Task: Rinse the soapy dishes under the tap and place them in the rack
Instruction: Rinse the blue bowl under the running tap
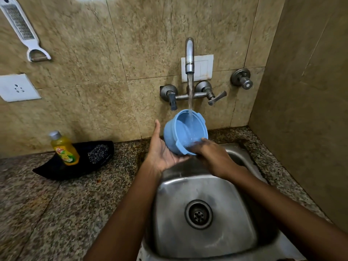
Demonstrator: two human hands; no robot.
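A light blue plastic bowl [180,129] with small rim handles is tilted toward me under the tap [189,53], and a stream of water [190,95] runs into it. My left hand [162,153] cups the bowl's underside from the left with the thumb raised. My right hand [211,153] grips the near rim, fingers inside the bowl in the water. Both hands hold it above the back of the steel sink [199,189]. No rack is in view.
On the granite counter [47,204] at left a black tray [56,166] holds a yellow dish-soap bottle [65,149] and a steel scrubber [98,152]. Tap levers [216,97] and a wall valve [242,78] sit behind. A side wall stands close at right.
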